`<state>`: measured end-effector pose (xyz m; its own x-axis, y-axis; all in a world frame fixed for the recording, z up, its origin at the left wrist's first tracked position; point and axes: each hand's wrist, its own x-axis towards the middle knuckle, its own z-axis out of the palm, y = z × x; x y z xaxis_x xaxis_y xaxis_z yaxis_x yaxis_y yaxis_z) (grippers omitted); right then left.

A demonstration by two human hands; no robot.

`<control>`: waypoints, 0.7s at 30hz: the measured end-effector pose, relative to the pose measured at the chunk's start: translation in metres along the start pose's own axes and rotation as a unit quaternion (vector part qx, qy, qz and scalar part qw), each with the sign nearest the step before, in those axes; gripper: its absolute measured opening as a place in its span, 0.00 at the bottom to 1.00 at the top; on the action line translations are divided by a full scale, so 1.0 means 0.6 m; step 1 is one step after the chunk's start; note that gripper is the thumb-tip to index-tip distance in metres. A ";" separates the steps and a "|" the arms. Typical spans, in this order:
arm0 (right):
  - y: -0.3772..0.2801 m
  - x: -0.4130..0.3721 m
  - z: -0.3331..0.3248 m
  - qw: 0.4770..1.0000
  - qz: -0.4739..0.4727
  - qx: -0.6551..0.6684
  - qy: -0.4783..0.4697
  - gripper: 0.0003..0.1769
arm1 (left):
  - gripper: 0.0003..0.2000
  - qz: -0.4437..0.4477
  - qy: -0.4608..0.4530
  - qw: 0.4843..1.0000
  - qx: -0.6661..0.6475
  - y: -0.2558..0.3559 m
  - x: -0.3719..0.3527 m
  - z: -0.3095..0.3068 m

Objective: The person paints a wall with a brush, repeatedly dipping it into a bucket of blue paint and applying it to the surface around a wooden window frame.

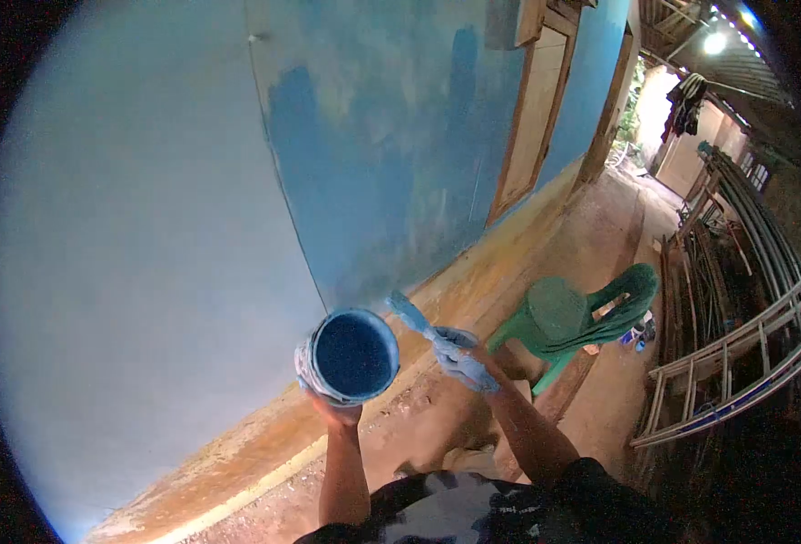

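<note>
My left hand (pixel 335 412) is closed around the underside of a paint bucket (pixel 304 361), tilted so that I look into its mouth. Dark blue paint (pixel 355 355) shows inside. To the right, my right hand (pixel 464 361), in a paint-smeared pale glove, grips the handle of a paintbrush (pixel 408 312). Blue paint coats the brush, whose head points up and left, apart from the bucket rim. Ahead stands a wall (pixel 373 181) with uneven patches of darker blue. Left of a thin vertical line, the wall section (pixel 137 227) is pale blue.
A green plastic chair (pixel 555 313) stands on the dirt floor to the right. Beyond it are a ladder (pixel 736 372) and stacked long poles (pixel 750 213). A wooden-framed door (pixel 535 109) is set in the wall. A ledge (pixel 255 444) runs along the wall's foot.
</note>
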<state>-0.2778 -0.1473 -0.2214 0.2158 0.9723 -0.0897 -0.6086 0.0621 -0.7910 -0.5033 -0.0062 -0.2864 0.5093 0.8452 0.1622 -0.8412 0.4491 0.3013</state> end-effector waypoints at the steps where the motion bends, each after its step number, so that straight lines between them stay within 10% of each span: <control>1: 0.004 0.011 -0.007 1.000 -0.004 0.002 0.001 0.11 | 0.35 0.005 0.005 1.000 0.023 0.004 -0.006 0.006; 6: 0.013 0.115 -0.064 0.849 -0.196 -0.422 0.250 0.12 | 0.34 0.007 0.056 0.998 0.002 0.009 -0.020 -0.085; 10: 0.029 0.236 -0.070 0.811 -0.352 -0.374 0.281 0.10 | 0.34 0.071 0.080 0.987 0.121 0.023 -0.016 -0.083; 13: 0.099 0.307 -0.137 0.583 -0.396 -0.612 0.360 0.15 | 0.34 0.079 0.082 0.986 0.126 0.025 -0.017 -0.081; 16: 0.111 0.282 -0.148 0.715 -0.313 -0.529 0.332 0.16 | 0.34 0.085 0.076 0.984 0.137 0.031 -0.015 -0.055; 21: 0.172 0.273 -0.249 0.641 -0.205 -0.674 0.304 0.19 | 0.33 0.091 0.080 0.978 0.171 0.052 -0.012 0.032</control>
<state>-0.1914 -0.0155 -0.4080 0.6541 0.6430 0.3983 0.7192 -0.3656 -0.5908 -0.5297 -0.0039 -0.2600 0.2988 0.9490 0.1007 -0.7908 0.1871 0.5828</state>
